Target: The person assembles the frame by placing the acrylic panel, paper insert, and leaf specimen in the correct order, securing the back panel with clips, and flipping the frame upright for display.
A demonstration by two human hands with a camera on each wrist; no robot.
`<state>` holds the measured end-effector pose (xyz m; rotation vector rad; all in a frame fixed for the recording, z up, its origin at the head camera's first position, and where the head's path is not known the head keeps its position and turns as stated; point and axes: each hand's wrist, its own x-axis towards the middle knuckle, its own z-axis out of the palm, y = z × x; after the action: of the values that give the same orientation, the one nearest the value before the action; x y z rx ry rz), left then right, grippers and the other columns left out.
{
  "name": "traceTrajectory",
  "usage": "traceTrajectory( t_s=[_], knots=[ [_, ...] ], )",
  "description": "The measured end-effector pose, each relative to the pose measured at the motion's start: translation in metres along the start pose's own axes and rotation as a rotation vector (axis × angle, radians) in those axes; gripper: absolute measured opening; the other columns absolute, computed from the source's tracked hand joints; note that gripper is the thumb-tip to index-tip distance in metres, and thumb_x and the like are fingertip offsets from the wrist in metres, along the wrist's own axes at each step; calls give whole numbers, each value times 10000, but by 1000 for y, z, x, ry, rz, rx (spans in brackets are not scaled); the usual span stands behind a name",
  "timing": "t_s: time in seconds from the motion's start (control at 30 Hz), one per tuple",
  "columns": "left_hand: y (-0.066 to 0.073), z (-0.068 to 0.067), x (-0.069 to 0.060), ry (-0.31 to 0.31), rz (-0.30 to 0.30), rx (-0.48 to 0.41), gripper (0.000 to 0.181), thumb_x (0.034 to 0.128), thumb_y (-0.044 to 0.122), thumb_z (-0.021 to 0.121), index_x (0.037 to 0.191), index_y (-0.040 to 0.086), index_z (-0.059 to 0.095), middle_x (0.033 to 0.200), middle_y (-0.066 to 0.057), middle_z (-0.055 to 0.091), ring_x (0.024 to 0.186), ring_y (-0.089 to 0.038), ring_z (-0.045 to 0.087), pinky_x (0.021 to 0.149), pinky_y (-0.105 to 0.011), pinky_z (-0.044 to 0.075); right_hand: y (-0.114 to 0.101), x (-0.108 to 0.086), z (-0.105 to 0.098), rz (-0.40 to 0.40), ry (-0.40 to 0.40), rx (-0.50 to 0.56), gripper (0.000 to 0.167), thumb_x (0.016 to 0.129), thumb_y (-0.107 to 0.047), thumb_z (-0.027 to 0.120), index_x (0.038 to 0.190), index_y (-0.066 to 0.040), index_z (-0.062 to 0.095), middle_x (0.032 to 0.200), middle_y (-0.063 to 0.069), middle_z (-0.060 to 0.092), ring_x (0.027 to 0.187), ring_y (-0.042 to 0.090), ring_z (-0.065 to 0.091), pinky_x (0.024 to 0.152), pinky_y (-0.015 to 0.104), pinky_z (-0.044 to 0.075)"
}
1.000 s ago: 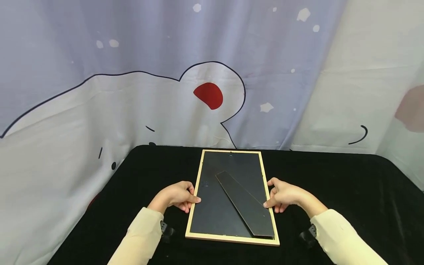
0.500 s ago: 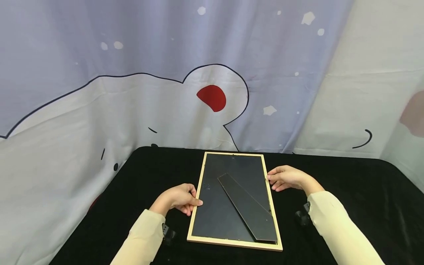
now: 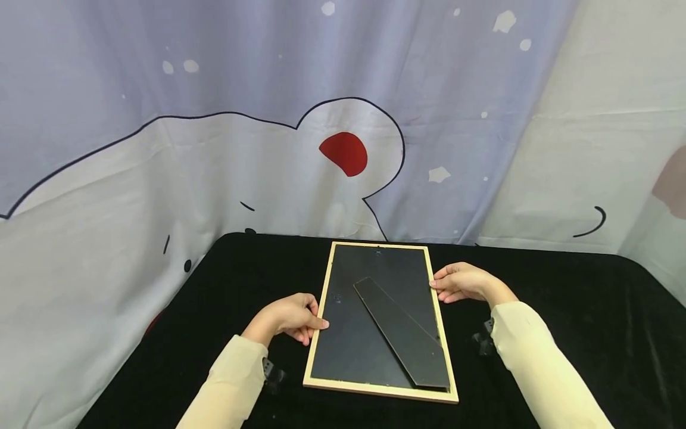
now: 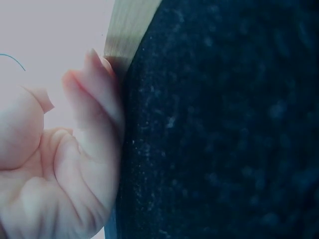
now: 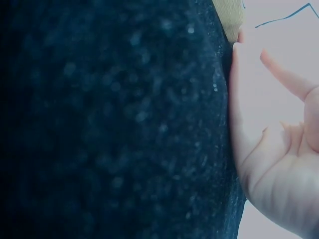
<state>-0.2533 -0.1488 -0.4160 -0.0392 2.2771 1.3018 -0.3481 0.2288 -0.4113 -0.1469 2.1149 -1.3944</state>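
A photo frame (image 3: 343,351) with a pale wood border lies back side up on the black cloth. Its dark backing carries a tapered black stand (image 3: 399,336), set diagonally and reaching the lower right corner. My left hand (image 3: 288,319) pinches the left border, thumb over the top and fingers curled beside it. At the right border, higher up, my right hand (image 3: 466,283) pinches the edge with its thumb tip on the wood and its fingers fairly straight. Both wrist views show only a bit of the wood (image 4: 132,25) past the fingertips.
Black cloth (image 3: 563,322) covers the table. Behind it hangs a lilac and white curtain (image 3: 257,173) with a red patch. A small black device sits at each wrist, by the cream sleeves (image 3: 225,381).
My right hand has let go lower on the right border, moved up along it and taken hold again nearer the far end. My left hand keeps its grip.
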Motion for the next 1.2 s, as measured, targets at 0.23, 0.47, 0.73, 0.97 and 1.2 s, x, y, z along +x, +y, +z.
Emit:
traceTrajectory(
  t_s=[0.23, 0.47, 0.73, 0.97, 1.2],
  knots=[
    [4, 0, 0, 2, -5, -1, 263, 851, 103, 729, 846, 53, 471, 572, -83, 561, 401, -105, 526, 413, -194, 439, -1, 1, -2, 19, 11, 10, 335, 913, -115, 652, 1145, 62, 488, 823, 33, 634, 696, 100, 648, 684, 269, 561],
    [7, 1, 1, -12, -16, 9, 267, 848, 113, 734, 837, 55, 473, 573, -80, 564, 402, -104, 526, 418, -191, 439, -2, 0, -3, 45, 38, -4, 273, 904, -123, 669, 1082, 30, 531, 781, 21, 631, 655, 83, 642, 642, 242, 555],
    [8, -2, 2, -30, -41, 31, 261, 850, 96, 729, 822, 51, 474, 561, -73, 558, 403, -100, 527, 423, -185, 437, -4, 0, 2, 64, 60, -24, 235, 901, -146, 679, 1040, 7, 568, 751, 2, 632, 639, 74, 642, 620, 226, 548],
    [8, -2, 1, -32, -64, 40, 261, 851, 96, 728, 818, 51, 473, 558, -73, 558, 403, -100, 526, 423, -182, 436, -5, 2, 5, 74, 70, -32, 154, 890, -137, 689, 957, -26, 606, 712, -2, 633, 615, 72, 639, 599, 218, 541],
    [9, -1, 2, -29, -63, 51, 266, 852, 103, 727, 806, 55, 470, 556, -71, 553, 406, -101, 529, 422, -180, 436, -6, 2, 5, 77, 88, -54, 145, 878, -154, 706, 907, -48, 612, 688, -3, 628, 604, 69, 633, 586, 215, 536]
  ],
)
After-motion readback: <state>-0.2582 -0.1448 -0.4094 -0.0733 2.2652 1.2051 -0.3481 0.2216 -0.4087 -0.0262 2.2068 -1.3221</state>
